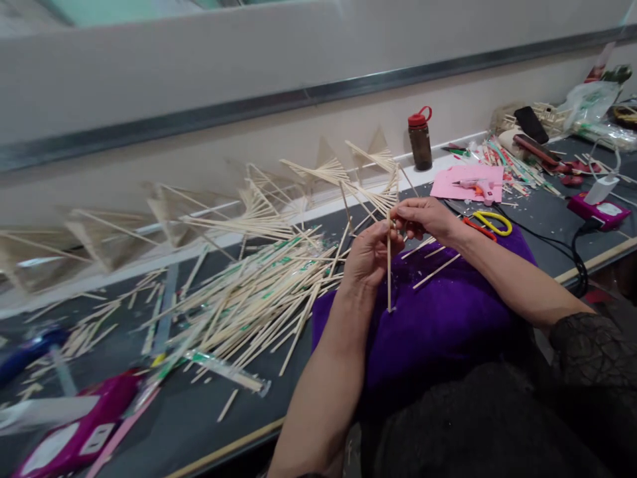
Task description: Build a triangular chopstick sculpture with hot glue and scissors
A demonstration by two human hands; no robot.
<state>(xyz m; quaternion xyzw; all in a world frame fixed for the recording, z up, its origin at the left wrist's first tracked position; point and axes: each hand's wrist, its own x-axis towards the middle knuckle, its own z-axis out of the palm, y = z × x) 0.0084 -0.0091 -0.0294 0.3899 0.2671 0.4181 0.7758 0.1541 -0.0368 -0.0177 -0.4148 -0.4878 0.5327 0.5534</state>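
My left hand and my right hand are close together above a purple cloth on my lap. Between them stands a thin wooden stick, nearly upright, its lower end over the cloth. The fingers of my left hand are closed around it. My right hand's fingers are pinched near its upper end; what they grip is too small to make out. More loose sticks lie on the cloth. Just behind my hands are twisted fan-shaped stick structures.
A large pile of sticks covers the dark table. Scissors, a glue gun on pink paper and a bottle are at the right. Magenta power strips sit at both sides.
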